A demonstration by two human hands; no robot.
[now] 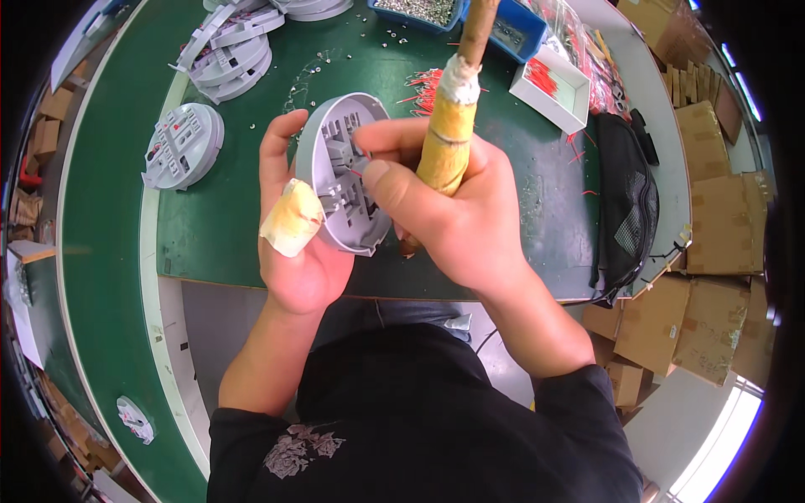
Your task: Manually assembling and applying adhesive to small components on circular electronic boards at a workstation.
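Your left hand (303, 272) cradles a grey oval plastic housing (332, 168) at its left side, the palm upturned and a digit in yellowish wrap (293, 216) against the rim. The housing is up off the bench (503, 268), directly in front of you, tilted with its hollow face turned right; its long axis runs nearly straight away from your body. Your right hand (470, 222) is on that hollow side, so the governing relation is right to left: the cavity lies just left of your right thumb and forefinger, which are drawn together inside the rim. A red trace shows at those tips; whether they pinch a wire cannot be told. The same hand also carries a yellow-wrapped rod (449, 142) across its palm, right of the housing, its far end leaning away rightward; its brown near end sits just beside the housing, contact not determinable. Beyond the housing and to its right lie loose red wires (426, 92); well apart to its left rests a similar grey housing (180, 149).
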